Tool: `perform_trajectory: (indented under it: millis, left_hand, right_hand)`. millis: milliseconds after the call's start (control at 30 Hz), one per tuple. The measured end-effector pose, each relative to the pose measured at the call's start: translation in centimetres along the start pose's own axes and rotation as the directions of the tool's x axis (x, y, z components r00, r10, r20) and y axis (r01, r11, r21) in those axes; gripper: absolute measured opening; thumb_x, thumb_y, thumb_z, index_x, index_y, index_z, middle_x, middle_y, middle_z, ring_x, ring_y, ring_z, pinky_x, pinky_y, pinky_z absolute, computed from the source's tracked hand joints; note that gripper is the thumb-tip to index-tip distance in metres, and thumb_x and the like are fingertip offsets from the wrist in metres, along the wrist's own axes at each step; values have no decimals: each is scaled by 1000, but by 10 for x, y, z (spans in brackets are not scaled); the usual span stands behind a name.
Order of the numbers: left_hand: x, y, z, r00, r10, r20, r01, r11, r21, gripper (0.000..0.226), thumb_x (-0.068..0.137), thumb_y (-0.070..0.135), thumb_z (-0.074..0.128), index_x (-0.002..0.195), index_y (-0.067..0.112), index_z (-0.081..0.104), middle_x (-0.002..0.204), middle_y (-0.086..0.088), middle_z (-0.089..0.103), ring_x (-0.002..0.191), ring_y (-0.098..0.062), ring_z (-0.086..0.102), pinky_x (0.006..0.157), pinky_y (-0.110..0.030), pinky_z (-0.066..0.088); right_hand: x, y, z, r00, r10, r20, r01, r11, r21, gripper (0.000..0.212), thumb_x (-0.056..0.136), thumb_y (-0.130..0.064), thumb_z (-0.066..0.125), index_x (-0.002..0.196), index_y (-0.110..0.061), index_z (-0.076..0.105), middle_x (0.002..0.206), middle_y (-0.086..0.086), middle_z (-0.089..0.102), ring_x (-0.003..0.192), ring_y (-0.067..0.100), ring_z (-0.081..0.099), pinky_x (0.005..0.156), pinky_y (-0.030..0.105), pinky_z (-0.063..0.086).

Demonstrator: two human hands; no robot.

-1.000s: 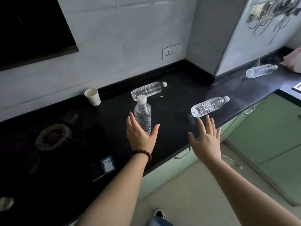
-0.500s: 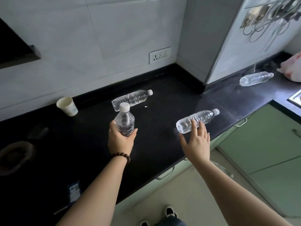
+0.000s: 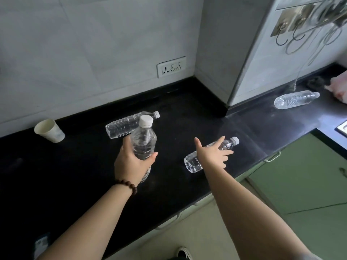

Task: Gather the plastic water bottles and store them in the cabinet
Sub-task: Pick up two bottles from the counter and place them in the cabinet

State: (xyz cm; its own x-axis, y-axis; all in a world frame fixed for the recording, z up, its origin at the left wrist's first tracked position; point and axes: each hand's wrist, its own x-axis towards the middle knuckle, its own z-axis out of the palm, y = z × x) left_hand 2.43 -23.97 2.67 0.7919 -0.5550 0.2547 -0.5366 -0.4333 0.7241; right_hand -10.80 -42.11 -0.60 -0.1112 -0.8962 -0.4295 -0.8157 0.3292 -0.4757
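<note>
My left hand (image 3: 132,164) grips an upright clear water bottle (image 3: 143,139) with a white cap, over the black counter (image 3: 78,166). Behind it a second bottle (image 3: 122,125) lies on its side near the wall. My right hand (image 3: 212,153) reaches with spread, straight fingers over a third bottle (image 3: 193,163) lying near the counter's front edge; whether it touches the bottle is unclear. A fourth bottle (image 3: 294,100) lies at the far right of the counter. Green cabinet doors (image 3: 296,184) stand shut below the counter.
A paper cup (image 3: 49,130) stands at the left by the wall. A wall socket (image 3: 171,67) sits above the counter's back. Hooks and wire hang on the right wall (image 3: 308,32). A pink bag (image 3: 339,87) lies at the far right. A card (image 3: 40,244) lies at the lower left.
My left hand closed round the upright bottle and now holds it higher. My right hand moved forward and now spreads over the lying bottle. The view shifted right.
</note>
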Motion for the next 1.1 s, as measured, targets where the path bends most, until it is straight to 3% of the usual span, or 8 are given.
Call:
perform_trajectory:
  millis: [200, 333, 433, 533, 633, 767, 900, 1100]
  left_hand:
    - [2, -3, -4, 998, -58, -25, 59, 998, 30, 75, 60, 30, 90, 120, 16, 48, 105, -3, 67, 84, -10, 59, 72, -27, 50]
    - [-1, -6, -3, 991, -122, -51, 124, 992, 25, 74, 61, 32, 90, 121, 20, 47, 102, 5, 63, 80, -7, 60, 70, -25, 50]
    - [-5, -8, -3, 980, -183, -72, 183, 983, -1, 75, 62, 32, 89, 123, 23, 45, 102, 12, 59, 82, -2, 59, 70, -20, 49]
    - [-11, -12, -8, 960, -259, -106, 257, 966, -26, 74, 62, 32, 89, 121, 25, 45, 106, 11, 60, 85, -2, 60, 69, -13, 44]
    - [-21, -17, -20, 935, -317, -161, 311, 948, -65, 75, 63, 32, 89, 123, 26, 45, 109, 10, 61, 90, -4, 61, 70, -12, 42]
    - [-39, -24, -44, 895, -366, -256, 361, 930, -69, 77, 63, 32, 89, 125, 23, 44, 111, 7, 63, 90, -6, 60, 70, -17, 44]
    - [-67, -35, -76, 838, -426, -341, 419, 903, -97, 79, 63, 31, 88, 127, 21, 44, 112, 7, 61, 93, -8, 60, 75, -23, 46]
    - [-137, -59, -151, 732, -499, -464, 484, 860, -162, 77, 64, 33, 88, 126, 20, 43, 114, 6, 62, 92, -8, 60, 71, -16, 44]
  right_hand:
    - [16, -5, 15, 941, -316, 118, 333, 925, -184, 90, 81, -62, 59, 150, -39, 7, 158, 20, -12, 138, 39, 22, 108, 48, 29]
    - [25, -13, 19, 786, -542, 298, 594, 796, -120, 97, 82, -38, 70, 151, -40, 2, 161, 6, -12, 145, 34, 13, 106, 48, 37]
    - [19, -23, 30, 679, -638, 362, 728, 649, -221, 106, 82, -28, 70, 151, -34, -11, 161, 1, -12, 147, 29, 9, 102, 44, 44]
    - [9, -28, 44, 689, -648, 326, 725, 615, -310, 103, 84, -36, 67, 152, -26, -10, 161, 7, -7, 140, 34, 22, 100, 42, 45]
    - [1, -33, 54, 721, -628, 292, 690, 616, -380, 96, 86, -46, 62, 152, -28, -6, 152, 26, 15, 126, 38, 36, 97, 43, 46]
    - [-11, -39, 55, 748, -577, 328, 663, 669, -336, 90, 86, -30, 57, 150, -33, -5, 133, 23, 34, 116, 36, 42, 90, 41, 45]
    - [-54, -27, 62, 672, -603, 429, 728, 645, -234, 92, 80, -26, 60, 147, -36, -1, 125, 16, 41, 113, 36, 48, 85, 43, 47]
    - [-163, 8, 89, 494, -644, 585, 830, 550, -96, 100, 78, -33, 70, 152, -18, 4, 136, 10, 41, 111, 29, 55, 76, 37, 48]
